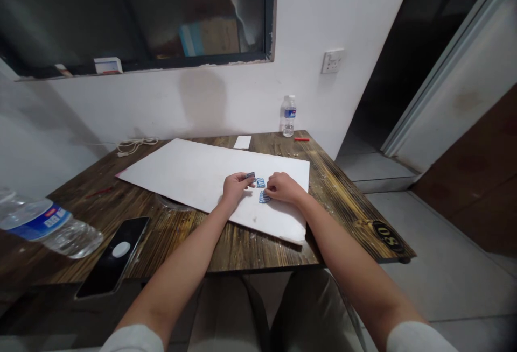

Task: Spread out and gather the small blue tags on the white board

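Note:
A large white board [194,166] lies slantwise on the wooden table, with both hands over its right half. My left hand [235,189] is closed, pinching a small dark striped piece [251,175] between thumb and fingers. Just right of those fingertips is a small blue slotted piece [260,182] on the board. My right hand [283,186] is curled closed, its fingertips at the edge of another blue slotted piece [264,197]. The pieces are too small to name, and the right fingertips partly cover theirs.
On the table's left are a large water bottle [52,225] and a black phone [114,255]. Along the back stand or lie a white cable [137,145], a white card [242,142], a small water bottle [289,116] and a red stick [301,139].

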Motion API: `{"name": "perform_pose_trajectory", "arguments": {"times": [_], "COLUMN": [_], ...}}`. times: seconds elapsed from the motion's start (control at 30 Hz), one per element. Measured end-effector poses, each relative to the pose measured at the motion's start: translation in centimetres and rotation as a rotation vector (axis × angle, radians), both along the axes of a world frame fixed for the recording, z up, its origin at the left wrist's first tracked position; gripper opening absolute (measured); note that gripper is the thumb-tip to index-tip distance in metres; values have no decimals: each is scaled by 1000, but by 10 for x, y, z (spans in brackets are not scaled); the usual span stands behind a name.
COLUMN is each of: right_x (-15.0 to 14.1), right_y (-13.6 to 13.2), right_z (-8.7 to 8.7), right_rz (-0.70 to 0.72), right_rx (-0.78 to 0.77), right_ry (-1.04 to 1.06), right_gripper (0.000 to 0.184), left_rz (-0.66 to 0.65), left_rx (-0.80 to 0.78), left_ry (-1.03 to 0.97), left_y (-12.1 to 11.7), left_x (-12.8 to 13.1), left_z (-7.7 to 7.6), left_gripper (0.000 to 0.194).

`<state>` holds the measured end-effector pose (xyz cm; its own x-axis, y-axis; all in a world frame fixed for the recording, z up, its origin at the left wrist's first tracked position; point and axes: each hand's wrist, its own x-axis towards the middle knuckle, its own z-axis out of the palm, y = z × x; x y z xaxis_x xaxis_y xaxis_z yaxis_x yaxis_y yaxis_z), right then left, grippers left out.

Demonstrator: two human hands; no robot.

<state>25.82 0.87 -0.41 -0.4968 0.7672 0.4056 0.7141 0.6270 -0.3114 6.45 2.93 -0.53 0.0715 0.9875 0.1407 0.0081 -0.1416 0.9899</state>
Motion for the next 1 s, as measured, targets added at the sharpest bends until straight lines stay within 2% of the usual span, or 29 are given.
{"name": "perform_pose_trajectory", "arguments": {"times": [0.13, 0.27, 0.37, 0.5, 0.6, 0.7, 0.87, 1.0], "right_x": [3, 5, 5, 0, -5, -8, -6, -5], "right_y": [1, 5, 8, 8, 9, 10, 14, 16], "right_z": [0, 0, -1, -3, -6, -9, -11, -11], "right_rz": [-53, -178, -246, -140, -37, 9, -45, -101], "right_rx": [48, 93, 117, 106, 67, 35, 32, 24], "right_ry": [-43, -6, 116, 331, 381, 374, 407, 441], "right_gripper": [33, 45, 39, 17, 10, 9, 15, 15], "left_rz": [-21, -21, -38, -103, -147, -171, -240, -221], "left_rx": [-11, -26, -18, 40, 80, 88, 87, 70], "left_ry": [-6, -20, -25, 30, 98, 124, 95, 48], "left_y": [0, 1, 0, -1, -1, 0, -3, -1], "left_x": [1, 1, 1, 1, 1, 1, 4, 3], "left_z": [0, -1, 0, 0, -3, -5, -3, -2], "left_gripper": [35, 36, 37, 33, 32, 33, 32, 33]}}
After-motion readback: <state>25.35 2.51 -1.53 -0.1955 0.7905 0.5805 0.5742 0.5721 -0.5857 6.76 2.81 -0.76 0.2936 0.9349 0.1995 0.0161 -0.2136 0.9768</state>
